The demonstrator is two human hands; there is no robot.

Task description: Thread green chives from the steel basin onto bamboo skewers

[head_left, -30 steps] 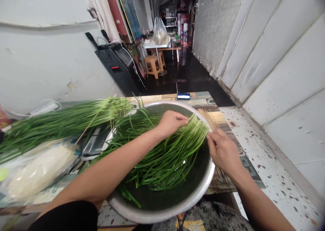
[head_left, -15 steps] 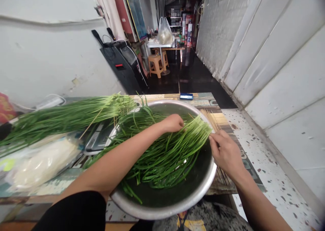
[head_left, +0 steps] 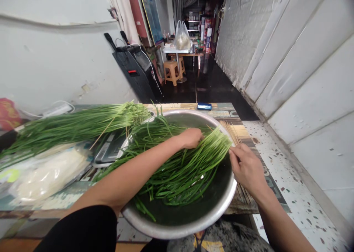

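Note:
A large metal basin (head_left: 221, 217) holds a heap of long green garlic chives (head_left: 177, 178), their pale cut ends fanned toward the right rim. My left hand (head_left: 192, 137) reaches across the basin, fingers curled closed on the chives just behind the pale ends. At the right rim, my right hand (head_left: 247, 167) is closed in a pinch touching the tips of those ends. What lies between its fingertips is too small to make out. Thin bamboo skewers (head_left: 231, 128) lie on the table beside the basin, partly hidden beneath its rim and my right hand.
Left of the basin lies another bundle of chives (head_left: 74, 124) with thin sticks in it, over a scale (head_left: 106, 154). A clear bag of pale food (head_left: 52, 174) is in front. A small blue box (head_left: 204, 106) sits at the table's far edge.
The view has shifted slightly. My left hand has moved a little along the chives toward the pale ends; my right hand keeps its pinch at the rim.

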